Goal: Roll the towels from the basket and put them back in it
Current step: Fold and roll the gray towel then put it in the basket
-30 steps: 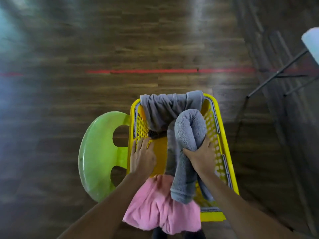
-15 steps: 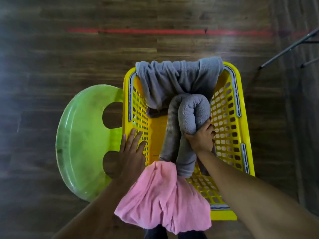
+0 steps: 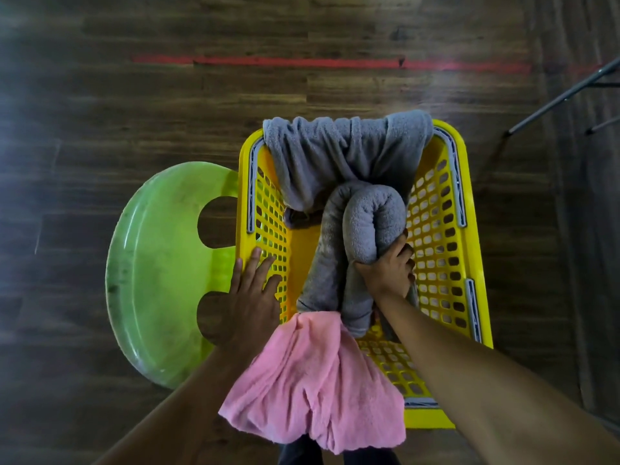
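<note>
Under pink towel (image 3: 312,380), basket (image 3: 478,263) corner.

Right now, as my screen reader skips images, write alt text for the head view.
The right hand grips a rolled grey towel inside a yellow basket; the left hand rests flat on its left rim. A loose grey towel drapes the far rim, a pink towel the near one.

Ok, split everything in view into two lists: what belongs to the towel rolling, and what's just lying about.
Job:
yellow basket
rolled grey towel, gripped by the right hand
loose grey towel over the far rim
pink towel over the near rim
left hand, flat on the left rim

Lying about:
green plastic seat
red floor line
dark metal legs
</note>
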